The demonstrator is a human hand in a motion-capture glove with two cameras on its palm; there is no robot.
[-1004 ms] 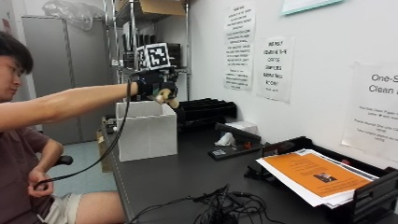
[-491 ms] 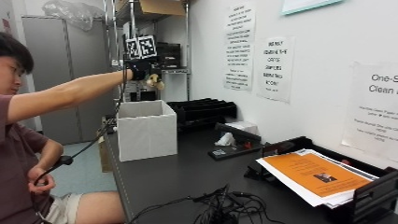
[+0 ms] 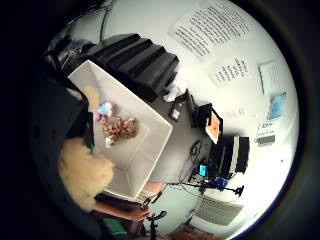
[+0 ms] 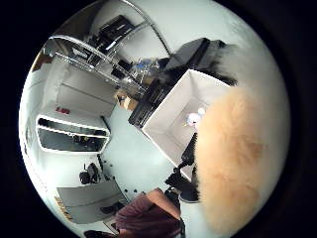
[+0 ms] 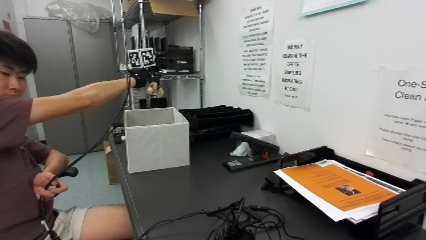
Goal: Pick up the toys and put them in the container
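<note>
Nearly there: the cream plush toy (image 4: 230, 158) is hanging over the open white container (image 5: 156, 138).

The gloved right hand (image 5: 142, 79) is holding the fluffy toy with its fingers curled round it, well above the container and directly over its opening, so the release is not yet made. Below the palm, inside the container, a speckled brown toy (image 3: 119, 128) and a small pink-and-blue toy (image 3: 105, 108) are lying on the floor of the box, so at least two toys are already in. No other toys are showing on the black table (image 5: 193, 190) beside the hand, though parts of it are hidden; judging from this, dropping the plush may be the last step.
</note>
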